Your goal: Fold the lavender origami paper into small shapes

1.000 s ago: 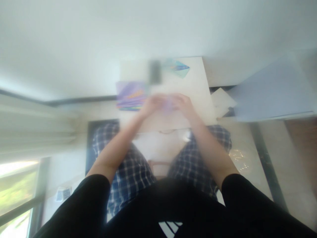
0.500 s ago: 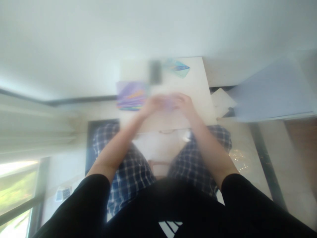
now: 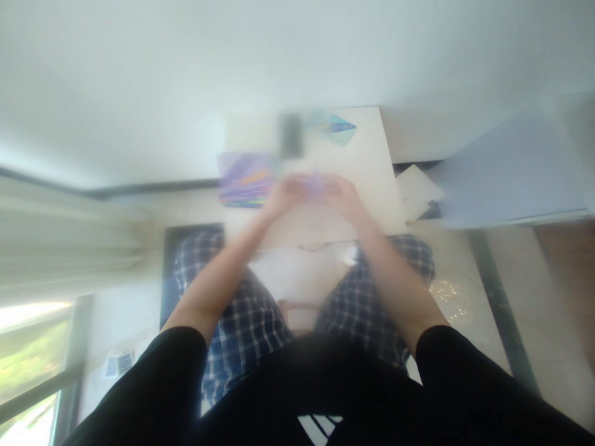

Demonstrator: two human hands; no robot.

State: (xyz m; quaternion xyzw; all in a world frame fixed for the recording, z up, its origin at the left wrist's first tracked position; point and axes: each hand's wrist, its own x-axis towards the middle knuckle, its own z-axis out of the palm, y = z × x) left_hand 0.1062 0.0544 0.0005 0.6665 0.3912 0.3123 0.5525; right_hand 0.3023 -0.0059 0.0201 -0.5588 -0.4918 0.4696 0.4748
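Over the white table, my left hand [image 3: 289, 191] and my right hand [image 3: 340, 192] meet fingertip to fingertip. Between them is a small light-purple piece [image 3: 316, 184] that looks like paper; haze blurs its outline and any folds. The fingers of both hands are bent and closed on it, one hand at each side. Left of my left hand lies a flat purple packet or sheet [image 3: 246, 179] with an orange mark and a coloured strip along its lower edge. A blue and teal pointed piece [image 3: 341, 128], like folded paper, lies towards the back of the table.
A blurred dark rectangular object [image 3: 292, 135] is at the back of the white table [image 3: 379, 204], whose far edge meets the wall. My knees in checked trousers [image 3: 242, 310] are at its near side. A large pale grey panel [image 3: 515, 173] stands on the right.
Both hands have shifted slightly away from me and drawn a little closer together, with the purple piece still between the fingers. The other things on the table have not moved.
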